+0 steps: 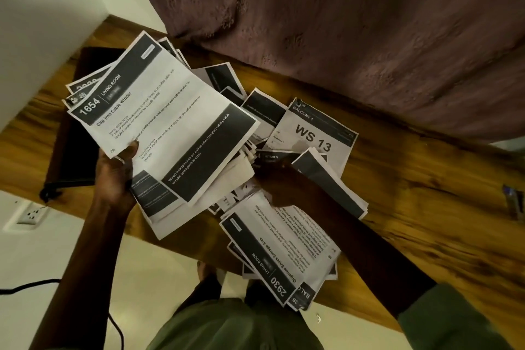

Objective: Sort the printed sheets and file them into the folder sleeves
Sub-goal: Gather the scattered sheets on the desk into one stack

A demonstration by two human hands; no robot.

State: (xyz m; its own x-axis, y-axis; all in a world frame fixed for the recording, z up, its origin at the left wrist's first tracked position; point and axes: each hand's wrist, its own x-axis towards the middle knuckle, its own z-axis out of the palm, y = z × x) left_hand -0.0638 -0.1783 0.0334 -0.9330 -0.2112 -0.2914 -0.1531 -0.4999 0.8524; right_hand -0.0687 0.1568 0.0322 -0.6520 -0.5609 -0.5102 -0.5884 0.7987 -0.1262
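Nearest, at the wooden table's front edge, a printed sheet lies upside down to the viewer, headed "2930 LIVING ROOM – Organize Snack Storage Area". A corner reading "BAL…" pokes out beneath it.

The right hand reaches into the loose heap of sheets just beyond. It is dark and partly buried, so I cannot tell how its fingers lie or whether it holds anything.

The left hand grips a fanned stack raised above the table, thumb pressed on the top page. That page reads "1654 LIVING ROOM – Clip into Cable Winder", with a dark band reading "Wired headphones on coffee table (tangled cable), cable winder".

Under that stack, on the table's left end, lies a dark folder; its sleeves cannot be seen.

Farther back in the heap, a strip says "KITCHEN", and a page says "BALCONY 1" and "WS 13". A maroon curtain hangs behind.
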